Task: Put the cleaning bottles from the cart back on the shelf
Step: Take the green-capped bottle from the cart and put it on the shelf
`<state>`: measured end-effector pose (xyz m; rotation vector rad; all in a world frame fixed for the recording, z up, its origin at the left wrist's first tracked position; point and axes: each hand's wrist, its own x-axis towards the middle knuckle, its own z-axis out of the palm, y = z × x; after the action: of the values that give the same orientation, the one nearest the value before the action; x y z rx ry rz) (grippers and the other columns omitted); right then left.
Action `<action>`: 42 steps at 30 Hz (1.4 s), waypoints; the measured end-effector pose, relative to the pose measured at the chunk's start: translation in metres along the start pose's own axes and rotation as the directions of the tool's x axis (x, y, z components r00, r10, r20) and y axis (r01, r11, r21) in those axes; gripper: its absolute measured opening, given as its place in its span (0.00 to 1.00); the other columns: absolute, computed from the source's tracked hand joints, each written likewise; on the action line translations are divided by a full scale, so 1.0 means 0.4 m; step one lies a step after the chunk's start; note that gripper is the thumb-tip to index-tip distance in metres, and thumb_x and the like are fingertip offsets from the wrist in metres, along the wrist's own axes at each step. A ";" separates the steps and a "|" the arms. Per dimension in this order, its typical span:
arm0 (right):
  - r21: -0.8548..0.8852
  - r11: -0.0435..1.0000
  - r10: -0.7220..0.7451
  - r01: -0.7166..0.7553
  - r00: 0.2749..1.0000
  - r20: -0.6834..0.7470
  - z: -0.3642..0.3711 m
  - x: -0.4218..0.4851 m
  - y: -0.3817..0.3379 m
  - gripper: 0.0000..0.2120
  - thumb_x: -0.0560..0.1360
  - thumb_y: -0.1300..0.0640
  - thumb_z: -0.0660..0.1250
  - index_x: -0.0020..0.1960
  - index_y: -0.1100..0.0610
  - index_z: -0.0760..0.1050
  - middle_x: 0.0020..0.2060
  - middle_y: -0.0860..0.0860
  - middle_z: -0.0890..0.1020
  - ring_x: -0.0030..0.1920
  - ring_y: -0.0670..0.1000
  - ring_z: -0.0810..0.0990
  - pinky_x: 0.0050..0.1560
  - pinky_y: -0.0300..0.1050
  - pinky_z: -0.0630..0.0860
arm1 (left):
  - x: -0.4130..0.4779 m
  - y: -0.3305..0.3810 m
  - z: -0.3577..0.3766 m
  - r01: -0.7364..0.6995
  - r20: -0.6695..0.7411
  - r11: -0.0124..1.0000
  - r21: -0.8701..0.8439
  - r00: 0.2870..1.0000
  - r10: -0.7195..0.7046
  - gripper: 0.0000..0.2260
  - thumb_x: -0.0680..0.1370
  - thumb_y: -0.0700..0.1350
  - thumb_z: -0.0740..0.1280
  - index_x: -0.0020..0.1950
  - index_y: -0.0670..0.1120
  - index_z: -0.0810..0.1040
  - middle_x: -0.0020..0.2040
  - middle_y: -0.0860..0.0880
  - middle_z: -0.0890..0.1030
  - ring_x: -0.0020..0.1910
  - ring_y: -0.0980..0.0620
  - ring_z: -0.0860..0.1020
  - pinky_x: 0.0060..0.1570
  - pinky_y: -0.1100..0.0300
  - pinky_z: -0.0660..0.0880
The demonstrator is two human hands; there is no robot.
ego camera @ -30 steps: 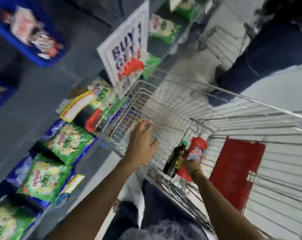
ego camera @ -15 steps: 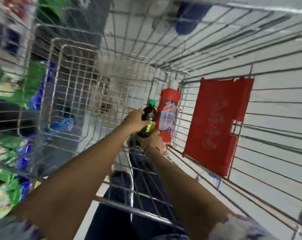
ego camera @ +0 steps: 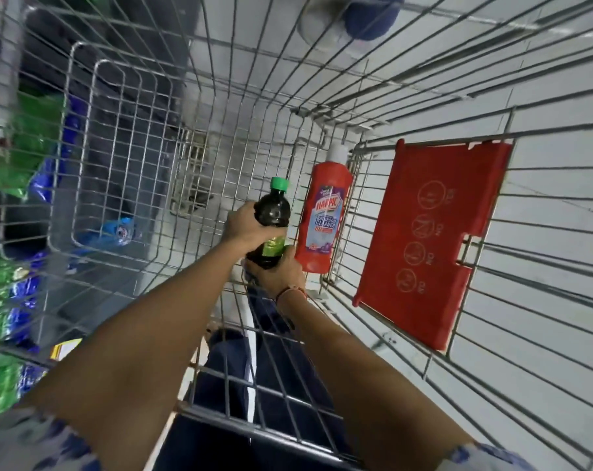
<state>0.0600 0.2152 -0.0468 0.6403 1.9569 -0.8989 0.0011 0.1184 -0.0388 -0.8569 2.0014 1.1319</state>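
Dark bottle grasped by my left hand and right hand; red bottle, at three o'clock, remains in cart.

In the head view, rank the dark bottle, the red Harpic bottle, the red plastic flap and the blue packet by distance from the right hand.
1. Dark bottle: held at its base by the right hand.
2. Red Harpic bottle: just right of it, against the cart's corner.
3. Red plastic flap: farther right, on the cart wall.
4. Blue packet: far left, beyond the wire.
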 end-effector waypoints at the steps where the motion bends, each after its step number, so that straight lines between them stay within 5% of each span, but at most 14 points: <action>1: 0.046 0.999 -0.023 0.020 0.996 0.082 -0.012 -0.006 -0.018 0.35 0.60 0.43 0.76 0.62 0.51 0.66 0.53 0.50 0.78 0.51 0.53 0.78 0.53 0.49 0.78 | 0.000 0.002 -0.029 0.009 0.033 1.000 -0.028 0.999 -0.008 0.29 0.61 0.50 0.78 0.59 0.45 0.75 0.54 0.45 0.80 0.53 0.45 0.77 0.50 0.59 0.73; 6: 0.430 0.903 -0.195 -0.008 0.884 0.426 -0.086 -0.022 -0.111 0.13 0.70 0.60 0.71 0.54 0.55 0.75 0.49 0.55 0.80 0.49 0.54 0.79 0.55 0.52 0.78 | -0.022 0.013 -0.172 0.058 0.200 0.934 -0.351 0.980 0.014 0.23 0.64 0.47 0.76 0.57 0.46 0.77 0.54 0.46 0.83 0.51 0.48 0.80 0.49 0.57 0.79; 10: 0.423 0.906 -0.289 0.027 0.770 0.570 -0.116 -0.081 -0.221 0.10 0.72 0.61 0.69 0.51 0.51 0.75 0.44 0.49 0.81 0.45 0.49 0.81 0.48 0.46 0.80 | -0.065 0.033 -0.255 0.058 0.224 0.821 -0.568 0.971 0.086 0.12 0.69 0.46 0.70 0.52 0.48 0.78 0.41 0.51 0.86 0.49 0.48 0.81 0.45 0.57 0.77; 12: 0.358 0.912 -0.355 0.201 0.824 0.441 -0.107 -0.122 -0.277 0.13 0.69 0.62 0.72 0.50 0.51 0.74 0.42 0.48 0.80 0.43 0.48 0.79 0.50 0.44 0.79 | -0.094 0.052 -0.281 0.051 0.151 0.752 -0.657 0.986 0.065 0.18 0.65 0.50 0.71 0.53 0.48 0.77 0.37 0.53 0.86 0.45 0.51 0.82 0.43 0.58 0.77; 15: 0.204 0.883 -0.450 0.423 0.887 0.104 -0.075 -0.204 -0.343 0.19 0.63 0.57 0.78 0.47 0.50 0.71 0.41 0.49 0.80 0.42 0.51 0.79 0.40 0.37 0.78 | -0.153 0.081 -0.312 -0.023 0.000 0.658 -0.753 0.999 0.035 0.30 0.55 0.60 0.76 0.54 0.49 0.79 0.44 0.50 0.85 0.46 0.50 0.82 0.48 0.57 0.77; 18: -0.089 0.823 -0.568 0.561 0.810 -0.147 -0.046 -0.279 -0.368 0.33 0.61 0.52 0.77 0.61 0.58 0.66 0.54 0.58 0.76 0.55 0.57 0.74 0.54 0.52 0.76 | -0.228 0.105 -0.358 -0.138 -0.151 0.590 -0.795 0.988 0.029 0.32 0.55 0.66 0.73 0.54 0.52 0.79 0.50 0.50 0.83 0.50 0.51 0.80 0.49 0.55 0.76; 21: -0.114 0.750 -0.660 0.652 0.723 -0.204 -0.028 -0.357 -0.381 0.35 0.62 0.52 0.75 0.63 0.58 0.64 0.55 0.58 0.74 0.57 0.57 0.71 0.57 0.55 0.74 | -0.297 0.110 -0.411 -0.241 -0.264 0.598 -0.765 0.963 0.050 0.18 0.66 0.60 0.71 0.50 0.52 0.79 0.50 0.50 0.83 0.49 0.53 0.80 0.47 0.56 0.75; 24: -0.129 0.694 -0.717 0.708 0.667 -0.201 -0.003 -0.418 -0.378 0.33 0.63 0.51 0.75 0.62 0.58 0.63 0.55 0.56 0.72 0.57 0.57 0.70 0.58 0.55 0.73 | -0.358 0.095 -0.466 -0.308 -0.324 0.626 -0.716 0.942 0.093 0.20 0.68 0.56 0.71 0.56 0.48 0.79 0.51 0.47 0.83 0.48 0.54 0.80 0.42 0.62 0.76; 30: -0.168 0.604 -0.797 0.779 0.590 -0.129 0.061 -0.519 -0.381 0.35 0.63 0.51 0.74 0.63 0.59 0.62 0.54 0.57 0.73 0.56 0.56 0.70 0.52 0.43 0.67 | -0.483 0.012 -0.554 -0.367 -0.425 0.606 -0.706 0.904 0.052 0.16 0.64 0.59 0.74 0.44 0.49 0.81 0.45 0.48 0.84 0.45 0.51 0.82 0.48 0.56 0.77; 34: -0.137 0.491 -0.865 0.860 0.501 0.045 0.108 -0.600 -0.393 0.36 0.63 0.47 0.74 0.64 0.59 0.65 0.54 0.56 0.74 0.55 0.53 0.70 0.55 0.41 0.68 | -0.591 -0.077 -0.627 -0.447 -0.513 0.556 -0.701 0.857 0.042 0.20 0.59 0.62 0.74 0.42 0.50 0.83 0.37 0.54 0.86 0.37 0.59 0.83 0.34 0.67 0.75; 37: -0.029 0.410 -0.891 0.912 0.407 0.199 0.154 -0.669 -0.395 0.34 0.61 0.45 0.76 0.61 0.58 0.70 0.51 0.57 0.77 0.53 0.54 0.76 0.55 0.48 0.75 | -0.687 -0.162 -0.676 -0.532 -0.597 0.507 -0.678 0.801 0.042 0.09 0.65 0.55 0.74 0.37 0.51 0.84 0.32 0.56 0.85 0.33 0.60 0.82 0.29 0.70 0.74; 42: 0.045 0.315 -0.868 0.948 0.269 0.418 0.269 -0.795 -0.394 0.25 0.60 0.48 0.79 0.52 0.50 0.72 0.45 0.45 0.81 0.46 0.34 0.78 0.46 0.28 0.73 | -0.866 -0.328 -0.728 -0.640 -0.733 0.438 -0.632 0.676 -0.070 0.07 0.68 0.50 0.72 0.36 0.49 0.79 0.26 0.58 0.83 0.31 0.59 0.81 0.29 0.70 0.75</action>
<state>0.1571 0.0055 0.2431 -0.9590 1.9180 -1.3141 0.2308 -0.1203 0.2961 -1.6439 2.1101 2.5052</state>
